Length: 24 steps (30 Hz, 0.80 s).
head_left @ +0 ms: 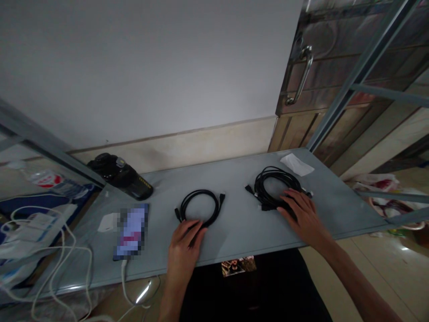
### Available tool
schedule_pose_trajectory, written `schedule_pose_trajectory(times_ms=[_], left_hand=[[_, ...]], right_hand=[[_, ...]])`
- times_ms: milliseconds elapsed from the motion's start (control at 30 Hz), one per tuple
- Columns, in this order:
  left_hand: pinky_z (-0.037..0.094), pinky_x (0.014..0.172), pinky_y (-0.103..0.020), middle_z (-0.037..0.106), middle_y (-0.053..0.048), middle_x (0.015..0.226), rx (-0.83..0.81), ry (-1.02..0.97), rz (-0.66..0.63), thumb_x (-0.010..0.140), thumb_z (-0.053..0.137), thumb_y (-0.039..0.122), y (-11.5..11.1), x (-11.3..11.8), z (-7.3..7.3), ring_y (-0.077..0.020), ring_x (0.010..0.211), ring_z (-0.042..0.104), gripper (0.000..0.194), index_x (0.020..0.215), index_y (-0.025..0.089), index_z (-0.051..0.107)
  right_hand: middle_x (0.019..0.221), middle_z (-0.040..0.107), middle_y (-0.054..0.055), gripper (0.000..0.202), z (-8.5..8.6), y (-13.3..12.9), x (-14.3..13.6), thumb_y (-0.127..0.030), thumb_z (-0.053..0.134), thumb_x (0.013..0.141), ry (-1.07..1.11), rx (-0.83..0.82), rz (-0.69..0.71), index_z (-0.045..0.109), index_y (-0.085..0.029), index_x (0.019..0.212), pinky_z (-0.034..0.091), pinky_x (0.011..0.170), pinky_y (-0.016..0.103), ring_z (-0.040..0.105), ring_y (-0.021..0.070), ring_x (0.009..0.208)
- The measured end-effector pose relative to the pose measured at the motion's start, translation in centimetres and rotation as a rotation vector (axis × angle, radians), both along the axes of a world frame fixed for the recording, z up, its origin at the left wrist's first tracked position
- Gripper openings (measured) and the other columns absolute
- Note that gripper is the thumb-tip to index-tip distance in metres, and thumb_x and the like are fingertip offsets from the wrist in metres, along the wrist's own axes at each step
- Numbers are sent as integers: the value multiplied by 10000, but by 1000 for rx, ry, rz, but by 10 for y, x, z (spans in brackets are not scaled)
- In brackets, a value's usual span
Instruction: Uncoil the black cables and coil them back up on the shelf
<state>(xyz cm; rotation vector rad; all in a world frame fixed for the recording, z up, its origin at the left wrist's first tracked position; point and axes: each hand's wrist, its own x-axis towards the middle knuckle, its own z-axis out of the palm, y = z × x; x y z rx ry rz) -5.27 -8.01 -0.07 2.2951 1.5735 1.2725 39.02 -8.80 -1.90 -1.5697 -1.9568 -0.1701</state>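
A: Starting at the grip, seeing what?

B: Left hand at near side of smaller black coil, with thumb spread from fingers. Right hand over near right side of larger black coil, likewise partly spread. Cannot tell on either whether pinching strands or just resting on top.

A: Worth watching for?

B: Loosening, probably. Showing no clear tie on smaller coil; could spring wide if lifted by one strand.

A: And on the right?

B: Thicker, with plug ends poking out. Could snag on neighbouring loops and tangle if pulled fast.

A: Further out?

B: Both coils flat on grey surface, apart from each other. White paper just beyond larger coil; might get dragged by a stray loop.

A: Leftward?

B: Phone near left hand, with white cord running off near edge. Could be tugged to floor if snagged by left arm. Farther back, black bottle; might topple if knocked by a wide sweep.
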Motion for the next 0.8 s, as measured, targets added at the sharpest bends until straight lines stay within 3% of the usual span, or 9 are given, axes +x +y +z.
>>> schedule_pose_trajectory(times_ms=[100, 367, 800], left_hand=[[638, 1085, -560, 823, -86, 1206, -3, -36, 86, 1082, 738, 409, 0, 3, 5, -313, 1162, 771, 205, 1207, 289, 849], [612, 1076, -551, 794, -109, 1204, 49, -17, 183, 1091, 706, 362, 1, 4, 10, -319, 1163, 747, 180, 1175, 249, 817], [592, 1068, -557, 790, -104, 1195, 71, -14, 178, 1072, 716, 345, 0, 7, 11, -324, 1141, 731, 151, 1161, 255, 798]], right_hand=[[1475, 711, 143, 332, 2, 0, -1, -487, 581, 1160, 23, 12, -6, 694, -258, 1370, 461, 1224, 608, 598, 382, 1486], [1437, 726, 138, 325, 3, 0, 1, -501, 566, 1169, 40, 26, -10, 706, -249, 1320, 491, 1170, 578, 625, 379, 1435], [1408, 739, 112, 316, -1, 0, 2, -497, 557, 1176, 43, 45, -25, 714, -255, 1306, 497, 1153, 541, 650, 347, 1379]])
